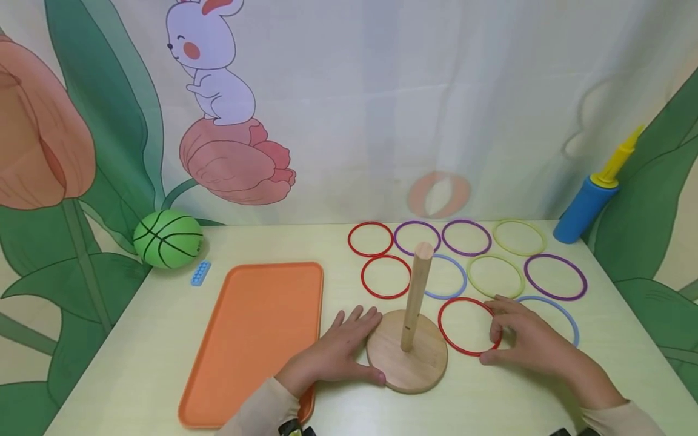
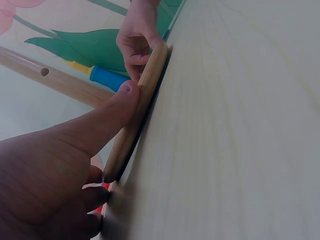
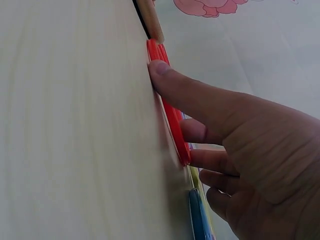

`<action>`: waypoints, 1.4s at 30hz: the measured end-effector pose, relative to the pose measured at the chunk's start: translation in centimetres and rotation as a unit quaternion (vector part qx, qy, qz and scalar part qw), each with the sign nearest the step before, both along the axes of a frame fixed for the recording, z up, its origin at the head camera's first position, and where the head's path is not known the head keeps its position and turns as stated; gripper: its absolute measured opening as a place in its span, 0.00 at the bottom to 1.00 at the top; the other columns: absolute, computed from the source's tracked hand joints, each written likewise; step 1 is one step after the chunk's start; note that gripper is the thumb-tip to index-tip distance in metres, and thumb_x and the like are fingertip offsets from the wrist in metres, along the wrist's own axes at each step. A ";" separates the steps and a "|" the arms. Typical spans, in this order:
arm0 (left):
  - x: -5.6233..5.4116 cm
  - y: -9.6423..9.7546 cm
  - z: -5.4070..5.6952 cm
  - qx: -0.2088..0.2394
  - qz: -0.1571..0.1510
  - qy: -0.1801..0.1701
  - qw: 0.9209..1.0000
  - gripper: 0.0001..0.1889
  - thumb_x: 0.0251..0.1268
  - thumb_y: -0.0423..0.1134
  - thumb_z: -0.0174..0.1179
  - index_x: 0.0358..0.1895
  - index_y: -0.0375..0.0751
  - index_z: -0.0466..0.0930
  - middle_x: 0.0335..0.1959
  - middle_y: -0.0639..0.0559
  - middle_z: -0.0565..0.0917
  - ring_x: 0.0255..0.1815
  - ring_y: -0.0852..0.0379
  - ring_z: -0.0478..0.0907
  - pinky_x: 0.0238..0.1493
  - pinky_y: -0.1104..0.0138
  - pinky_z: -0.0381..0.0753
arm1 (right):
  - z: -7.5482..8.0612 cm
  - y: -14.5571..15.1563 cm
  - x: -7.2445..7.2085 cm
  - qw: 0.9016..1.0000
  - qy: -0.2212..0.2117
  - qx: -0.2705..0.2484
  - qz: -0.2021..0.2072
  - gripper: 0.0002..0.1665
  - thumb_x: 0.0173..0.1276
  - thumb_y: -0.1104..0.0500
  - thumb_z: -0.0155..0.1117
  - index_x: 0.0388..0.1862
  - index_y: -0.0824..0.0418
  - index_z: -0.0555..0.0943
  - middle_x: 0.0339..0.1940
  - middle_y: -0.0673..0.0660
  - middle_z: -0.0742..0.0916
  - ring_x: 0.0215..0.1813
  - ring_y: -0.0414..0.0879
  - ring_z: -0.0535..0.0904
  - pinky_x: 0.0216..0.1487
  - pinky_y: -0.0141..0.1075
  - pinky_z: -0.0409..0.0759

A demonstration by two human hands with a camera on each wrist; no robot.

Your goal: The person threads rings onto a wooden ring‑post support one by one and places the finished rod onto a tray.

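Red ring lies on the desk beside the wooden base — I judge it light, stiff; hold the rim. Right hand, fingers curled, grips it; left hand, fingers spread, touches the base.

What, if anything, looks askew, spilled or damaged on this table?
Nothing stands out: the round-based wooden peg stands upright, the orange rectangular tray lies flat, and the thin coloured rings show no visible breaks.
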State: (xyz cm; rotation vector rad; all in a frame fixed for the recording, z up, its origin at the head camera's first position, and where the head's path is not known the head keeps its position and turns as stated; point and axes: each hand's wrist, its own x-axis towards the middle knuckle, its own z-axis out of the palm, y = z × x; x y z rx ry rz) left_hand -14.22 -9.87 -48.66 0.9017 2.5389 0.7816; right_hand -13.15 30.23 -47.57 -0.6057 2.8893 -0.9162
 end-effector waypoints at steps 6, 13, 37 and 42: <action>-0.1 -0.1 0.2 -0.001 0.003 -0.003 1.000 0.61 0.56 0.65 0.76 0.86 0.43 0.53 0.87 0.49 0.52 0.88 0.45 0.40 0.85 0.46 0.33 | -0.1 -0.1 -0.2 1.000 0.006 0.004 0.001 0.26 0.45 0.41 0.90 0.23 0.43 0.77 0.69 0.68 0.81 0.78 0.73 0.63 0.71 0.72 0.64; -0.2 -0.1 0.2 0.002 0.004 -0.008 1.000 0.61 0.56 0.66 0.76 0.86 0.44 0.53 0.87 0.49 0.52 0.88 0.46 0.40 0.85 0.47 0.32 | 0.0 -0.2 -0.2 1.000 0.006 0.003 -0.005 0.26 0.44 0.40 0.90 0.22 0.44 0.77 0.69 0.67 0.81 0.77 0.72 0.64 0.70 0.70 0.66; 0.0 0.0 0.2 0.007 0.001 -0.006 1.000 0.60 0.56 0.65 0.76 0.86 0.43 0.54 0.87 0.49 0.52 0.88 0.45 0.40 0.85 0.46 0.34 | 0.2 -0.4 0.0 0.999 0.016 -0.036 -0.036 0.27 0.45 0.37 0.89 0.22 0.43 0.77 0.70 0.67 0.80 0.70 0.72 0.74 0.62 0.64 0.77; 0.0 0.0 0.2 0.008 0.001 -0.007 1.000 0.60 0.56 0.65 0.76 0.86 0.43 0.54 0.87 0.49 0.52 0.88 0.45 0.40 0.85 0.46 0.35 | 0.2 -0.5 0.0 0.998 0.013 -0.050 -0.040 0.26 0.45 0.40 0.90 0.23 0.44 0.77 0.70 0.68 0.80 0.70 0.72 0.74 0.63 0.65 0.76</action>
